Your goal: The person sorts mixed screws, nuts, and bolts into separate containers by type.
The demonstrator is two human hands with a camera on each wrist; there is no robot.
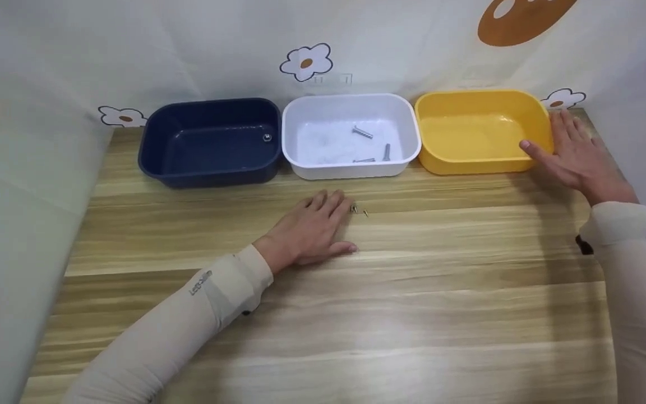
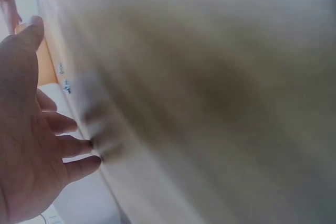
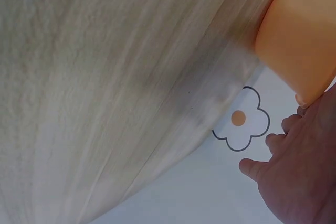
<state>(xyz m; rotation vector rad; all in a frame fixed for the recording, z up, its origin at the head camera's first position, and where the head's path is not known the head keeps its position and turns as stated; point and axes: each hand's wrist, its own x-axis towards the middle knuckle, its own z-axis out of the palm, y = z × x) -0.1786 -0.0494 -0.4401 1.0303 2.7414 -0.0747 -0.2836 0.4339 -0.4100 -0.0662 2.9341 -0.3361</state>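
My left hand (image 1: pixel 312 227) lies palm down on the wooden table, fingers extended and thumb spread to the side. Close by its fingertips are a few tiny screws (image 1: pixel 354 208), with one small screw (image 1: pixel 365 213) slightly apart to the right. The left wrist view also catches these screws (image 2: pixel 66 86) past the fingers. At the right end of the row, my right hand (image 1: pixel 578 157) rests against the outer side of a yellow bin (image 1: pixel 474 167). Its fingers stretch along that wall and the thumb reaches over the rim; neither hand grips anything.
A white bin (image 1: pixel 351 173) in the middle contains three larger screws (image 1: pixel 362 132). Left of it stands a navy blue bin (image 1: pixel 211 178) with a metal nut (image 1: pixel 267 137) inside. Behind the row hangs a pale curtain (image 1: pixel 216 50) with flower prints, which also borders both table sides.
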